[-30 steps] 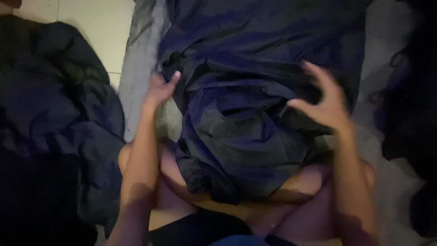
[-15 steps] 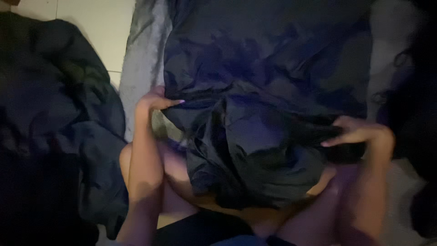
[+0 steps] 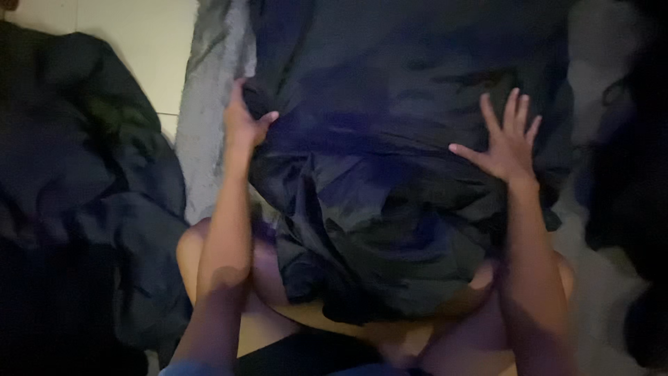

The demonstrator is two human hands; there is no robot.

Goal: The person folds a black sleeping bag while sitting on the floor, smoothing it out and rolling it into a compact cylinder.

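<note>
The left hand (image 3: pixel 243 122) pinches the edge of a dark, crinkled, shiny garment (image 3: pixel 390 209); the right hand (image 3: pixel 506 143) lies on it, fingers spread, above a grey plush rug (image 3: pixel 209 118).

Thin dark garment (image 3: pixel 390 209) is showing up as a synthetic-looking cloth, faintly sheeny, creasing into sharp wrinkles toward six o'clock. Under it, the grey blanket (image 3: pixel 209 132) is reading as soft, fuzzy, matt fabric. At nine o'clock a heap of dark clothing (image 3: pixel 76 181) is looking like the same slick, crumpled cloth. At eleven o'clock the pale floor (image 3: pixel 132 42) is looking smooth and hard, like tile, with a thin joint line.
</note>
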